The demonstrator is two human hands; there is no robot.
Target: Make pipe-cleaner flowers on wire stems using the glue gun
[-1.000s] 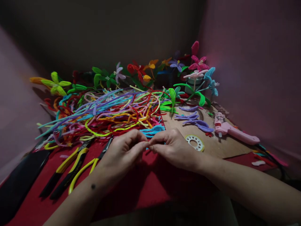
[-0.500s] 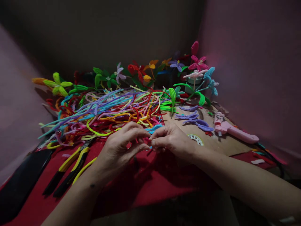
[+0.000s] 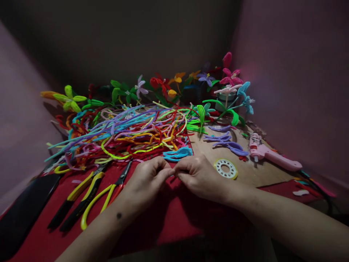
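Observation:
My left hand [image 3: 145,180] and my right hand [image 3: 197,174] meet fingertip to fingertip over the red cloth [image 3: 174,222]. Both are closed in a pinch on a small piece between them that is mostly hidden; a bit of blue shows in the earlier views. Just beyond the fingers lies a folded light-blue pipe cleaner shape [image 3: 177,153]. A big heap of coloured pipe cleaners [image 3: 122,131] spreads behind my left hand.
Yellow-handled pliers [image 3: 79,198] and small cutters [image 3: 109,193] lie left of my left arm. A cardboard sheet [image 3: 245,171] on the right carries a tape roll [image 3: 225,168], purple petal shapes [image 3: 226,142] and a pink glue gun [image 3: 269,157]. Finished pipe-cleaner flowers [image 3: 229,78] stand along the back.
Both hands lifted slightly half a second ago with fingers looser, then came back down and pinched together again. The view shifted down a little.

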